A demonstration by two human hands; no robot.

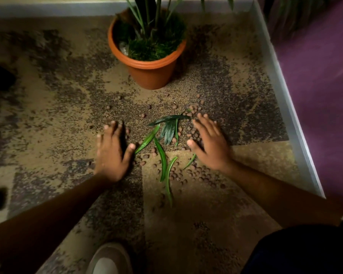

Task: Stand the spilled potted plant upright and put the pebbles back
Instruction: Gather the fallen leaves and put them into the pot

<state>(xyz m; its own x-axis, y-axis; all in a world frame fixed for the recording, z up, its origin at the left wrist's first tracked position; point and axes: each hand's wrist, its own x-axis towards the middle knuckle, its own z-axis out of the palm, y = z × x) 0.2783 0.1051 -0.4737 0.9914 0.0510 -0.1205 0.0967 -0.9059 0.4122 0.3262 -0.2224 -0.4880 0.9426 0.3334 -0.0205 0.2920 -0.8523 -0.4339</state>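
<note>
Round terracotta-orange plastic pot (149, 62); small reddish-brown clay pebbles (194, 173); long loose green leaves (162, 161); carpet (48, 95) mottled tan and dark brown; purple wall (315, 76).

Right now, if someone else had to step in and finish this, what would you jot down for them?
Left hand: open, palm down on the carpet, holding nothing.
Right hand: open, palm down over pebbles, holding nothing.
Pot: already upright near the wall, plant in it.
Pebbles: scattered on the carpet between and in front of the hands, mixed with loose green leaves.
Done: pot stood up.
Left: gather the pebbles and put them back in the pot; the fallen leaves will probably need clearing too.
</note>
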